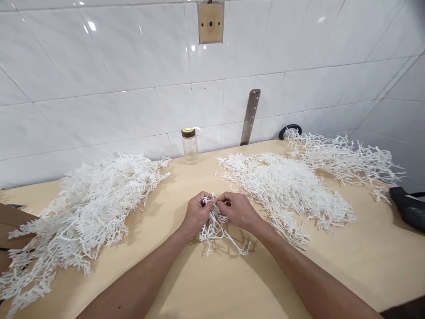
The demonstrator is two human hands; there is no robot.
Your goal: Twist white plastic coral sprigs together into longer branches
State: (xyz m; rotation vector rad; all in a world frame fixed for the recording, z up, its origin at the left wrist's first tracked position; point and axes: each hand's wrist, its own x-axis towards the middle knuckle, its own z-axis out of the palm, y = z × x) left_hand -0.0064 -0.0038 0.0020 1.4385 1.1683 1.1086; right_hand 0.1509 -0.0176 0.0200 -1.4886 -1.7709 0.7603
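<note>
My left hand (196, 213) and my right hand (237, 209) meet at the middle of a pale wooden table (232, 283). Both are closed in a pinch on one white branched plastic sprig (217, 230), whose thin twigs hang down between and below them. A large heap of the same white sprigs (83, 208) lies to the left of my hands. A second heap (285, 186) lies just right of my right hand, and a looser third one (345, 159) sits behind it at the far right.
A small clear jar with a dark lid (190, 145) stands at the table's back edge by the white tiled wall (99, 88). A metal bracket (250, 117) leans on the wall. Dark objects (410, 208) lie at the right edge; brown cardboard (13, 221) sits at the left.
</note>
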